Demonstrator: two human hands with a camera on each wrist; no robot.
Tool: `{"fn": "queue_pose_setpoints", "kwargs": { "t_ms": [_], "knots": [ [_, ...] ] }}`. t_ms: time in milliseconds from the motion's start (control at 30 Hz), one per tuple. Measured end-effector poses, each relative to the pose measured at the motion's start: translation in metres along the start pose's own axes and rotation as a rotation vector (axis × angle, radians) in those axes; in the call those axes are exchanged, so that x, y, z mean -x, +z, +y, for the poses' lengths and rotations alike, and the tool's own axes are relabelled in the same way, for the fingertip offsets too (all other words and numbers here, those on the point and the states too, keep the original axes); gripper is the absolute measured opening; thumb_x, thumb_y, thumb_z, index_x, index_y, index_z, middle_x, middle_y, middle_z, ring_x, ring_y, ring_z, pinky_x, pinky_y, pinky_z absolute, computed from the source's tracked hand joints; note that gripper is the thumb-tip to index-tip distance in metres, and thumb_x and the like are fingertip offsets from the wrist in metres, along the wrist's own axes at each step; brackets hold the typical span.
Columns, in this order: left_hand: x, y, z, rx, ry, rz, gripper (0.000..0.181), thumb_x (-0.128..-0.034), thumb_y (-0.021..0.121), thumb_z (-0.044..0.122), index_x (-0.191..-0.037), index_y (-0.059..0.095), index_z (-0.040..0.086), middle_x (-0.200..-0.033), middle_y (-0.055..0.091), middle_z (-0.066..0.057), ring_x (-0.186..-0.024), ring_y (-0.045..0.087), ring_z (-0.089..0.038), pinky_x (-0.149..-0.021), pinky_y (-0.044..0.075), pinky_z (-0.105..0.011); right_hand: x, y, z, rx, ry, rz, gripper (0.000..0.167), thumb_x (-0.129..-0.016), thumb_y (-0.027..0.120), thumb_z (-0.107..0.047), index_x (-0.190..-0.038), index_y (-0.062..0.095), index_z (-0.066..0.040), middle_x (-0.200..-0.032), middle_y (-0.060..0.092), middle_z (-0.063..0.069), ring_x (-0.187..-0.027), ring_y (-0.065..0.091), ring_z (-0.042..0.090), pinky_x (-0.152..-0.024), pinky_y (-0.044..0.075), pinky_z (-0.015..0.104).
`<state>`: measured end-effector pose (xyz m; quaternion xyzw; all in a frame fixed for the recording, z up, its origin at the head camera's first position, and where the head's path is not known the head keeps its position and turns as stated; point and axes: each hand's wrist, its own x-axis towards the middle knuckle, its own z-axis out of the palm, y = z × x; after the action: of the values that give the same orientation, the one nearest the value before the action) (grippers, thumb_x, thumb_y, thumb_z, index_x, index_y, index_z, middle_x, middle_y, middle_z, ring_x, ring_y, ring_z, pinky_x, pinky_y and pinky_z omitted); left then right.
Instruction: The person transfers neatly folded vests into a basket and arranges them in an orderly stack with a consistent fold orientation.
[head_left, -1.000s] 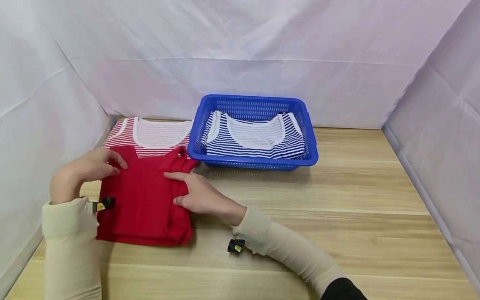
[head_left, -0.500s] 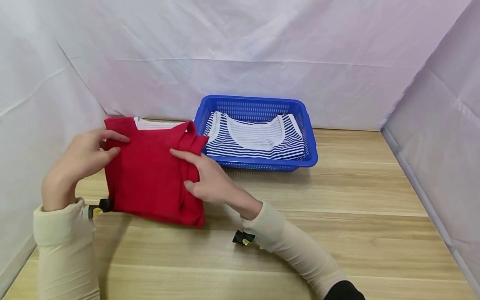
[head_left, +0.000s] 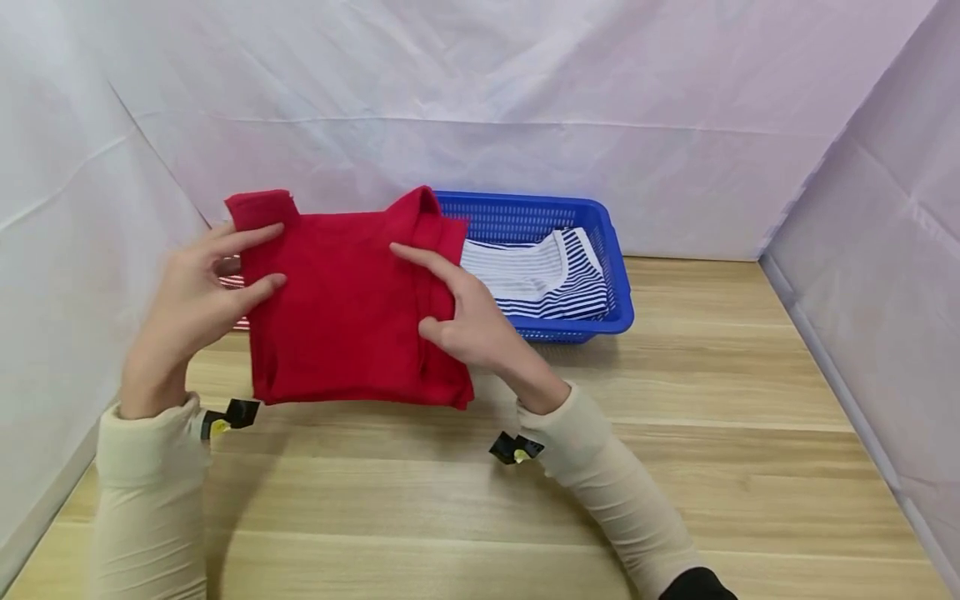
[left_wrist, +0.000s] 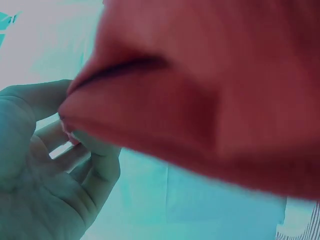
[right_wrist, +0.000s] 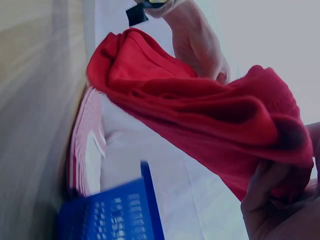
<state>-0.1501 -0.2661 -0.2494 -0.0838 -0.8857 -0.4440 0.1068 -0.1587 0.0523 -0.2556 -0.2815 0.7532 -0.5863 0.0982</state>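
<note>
A folded red garment (head_left: 341, 308) hangs above the table, held at both sides. On its left edge my left hand (head_left: 198, 287) grips it, thumb and index finger on the front and other fingers behind. My right hand (head_left: 480, 321) grips the right edge, where several fabric layers (right_wrist: 220, 112) show in the right wrist view. Behind the red cloth, a red-and-white striped shirt (right_wrist: 87, 145) lies mostly hidden on the table. To the right stands a blue basket (head_left: 618, 283) holding a folded navy-and-white striped shirt (head_left: 585, 279), partly covered by the red garment.
The wooden table (head_left: 720, 400) extends to the right and toward the front. White fabric walls (head_left: 600, 158) enclose the back and both sides. A small black camera sits on each wrist over the beige sleeves (head_left: 153, 492).
Both hands have lifted the red garment off the table and carried it up and to the right. It now overlaps the basket's left part in the head view.
</note>
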Motion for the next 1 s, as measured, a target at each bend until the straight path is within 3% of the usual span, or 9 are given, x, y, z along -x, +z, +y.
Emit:
{"fn": "queue_pose_setpoints", "kwargs": {
  "t_ms": [200, 400, 500, 633, 767, 1000],
  "knots": [
    [-0.010, 0.021, 0.010, 0.032, 0.051, -0.074, 0.075, -0.0847, 0.077, -0.006, -0.152, 0.054, 0.019, -0.151, 0.050, -0.004, -0.095, 0.064, 0.006, -0.074, 0.053, -0.007, 0.004, -0.026, 0.006, 0.042, 0.031, 0.087, 0.084, -0.079, 0.056, 0.009, -0.155, 0.048, -0.024, -0.154, 0.048, -0.005, -0.127, 0.050, 0.017, -0.074, 0.057, 0.031],
    [-0.025, 0.045, 0.022, 0.077, 0.083, -0.117, 0.073, -0.0887, 0.069, -0.008, -0.153, 0.052, 0.023, -0.153, 0.048, -0.004, -0.109, 0.062, -0.021, -0.076, 0.055, -0.011, 0.013, -0.060, 0.020, 0.107, 0.054, 0.135, 0.082, -0.080, 0.055, 0.009, -0.155, 0.048, -0.023, -0.155, 0.048, -0.002, -0.127, 0.052, 0.020, -0.086, 0.057, 0.034],
    [-0.034, 0.057, 0.025, 0.126, 0.095, -0.129, 0.074, -0.0898, 0.068, -0.008, -0.153, 0.052, 0.026, -0.154, 0.047, -0.003, -0.112, 0.063, -0.029, -0.077, 0.056, -0.013, 0.017, -0.077, 0.028, 0.120, 0.042, 0.144, 0.084, -0.081, 0.054, 0.009, -0.157, 0.045, -0.024, -0.155, 0.047, 0.003, -0.126, 0.053, 0.022, -0.091, 0.055, 0.036],
    [-0.045, 0.070, 0.026, 0.201, 0.095, -0.149, 0.073, -0.0914, 0.067, -0.007, -0.154, 0.051, 0.028, -0.157, 0.043, 0.001, -0.118, 0.063, -0.033, -0.078, 0.058, -0.015, 0.021, -0.097, 0.034, 0.145, 0.045, 0.148, 0.087, -0.082, 0.053, 0.009, -0.160, 0.040, -0.027, -0.154, 0.046, 0.007, -0.123, 0.053, 0.025, -0.090, 0.053, 0.038],
    [-0.054, 0.082, 0.028, 0.260, 0.080, -0.145, 0.072, -0.0924, 0.067, -0.007, -0.154, 0.051, 0.027, -0.160, 0.039, 0.002, -0.121, 0.065, -0.034, -0.079, 0.059, -0.016, 0.023, -0.112, 0.038, 0.169, 0.064, 0.160, 0.088, -0.084, 0.055, 0.008, -0.161, 0.038, -0.032, -0.157, 0.042, 0.004, -0.126, 0.050, 0.024, -0.088, 0.053, 0.037],
    [-0.066, 0.103, 0.031, 0.330, 0.028, -0.114, 0.055, -0.0944, 0.068, -0.001, -0.145, 0.062, 0.020, -0.144, 0.056, -0.006, -0.117, 0.070, -0.028, -0.087, 0.059, -0.021, 0.023, -0.131, 0.046, 0.187, 0.082, 0.190, 0.086, -0.085, 0.056, 0.008, -0.160, 0.039, -0.029, -0.160, 0.039, 0.002, -0.131, 0.046, 0.025, -0.084, 0.055, 0.030]
  ]
}}
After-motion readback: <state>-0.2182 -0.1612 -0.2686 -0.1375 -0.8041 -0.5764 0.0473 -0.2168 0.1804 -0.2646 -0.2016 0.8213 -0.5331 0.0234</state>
